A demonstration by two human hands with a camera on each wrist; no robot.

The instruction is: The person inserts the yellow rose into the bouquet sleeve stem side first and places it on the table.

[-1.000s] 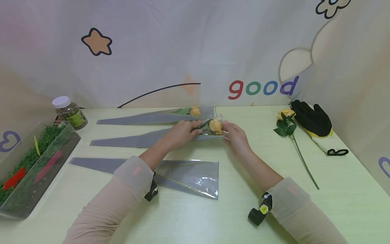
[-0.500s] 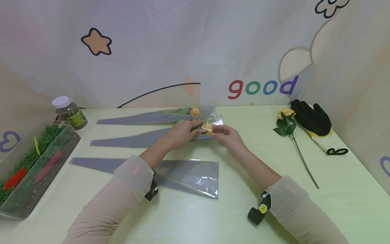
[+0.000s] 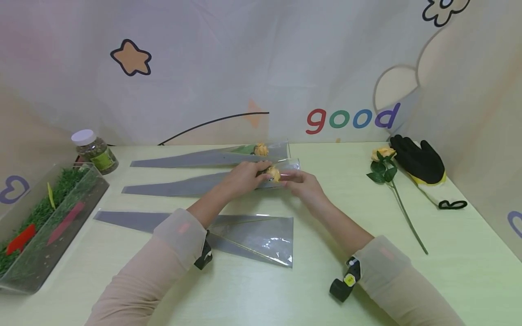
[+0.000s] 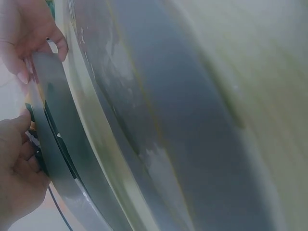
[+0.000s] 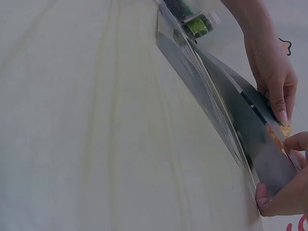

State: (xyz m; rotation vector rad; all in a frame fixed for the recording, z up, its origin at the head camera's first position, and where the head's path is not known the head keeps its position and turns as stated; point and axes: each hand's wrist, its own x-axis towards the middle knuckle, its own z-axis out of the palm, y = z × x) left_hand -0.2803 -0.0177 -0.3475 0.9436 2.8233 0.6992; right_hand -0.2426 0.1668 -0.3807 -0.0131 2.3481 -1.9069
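A yellow rose (image 3: 272,173) lies inside the middle clear sleeve (image 3: 179,185) on the table. My left hand (image 3: 254,174) grips the sleeve over the stem just left of the bloom. My right hand (image 3: 291,179) pinches the sleeve's wide open end just right of the bloom. In the right wrist view, the right hand (image 5: 284,192) holds the sleeve's edge (image 5: 269,163) while the left hand's fingers (image 5: 276,103) curl over it. In the left wrist view, both hands sit at the left edge on the sleeve (image 4: 53,144).
Behind lies a sleeve holding another rose (image 3: 261,149); in front, an empty sleeve (image 3: 253,233). A loose yellow rose (image 3: 383,154) and a black glove (image 3: 420,160) lie at the right. A jar (image 3: 94,151) and a clear box of green grass (image 3: 45,217) stand at the left.
The rose has slid leftward, deeper into the sleeve. My right hand has moved left with the sleeve's open end, closer to my left hand.
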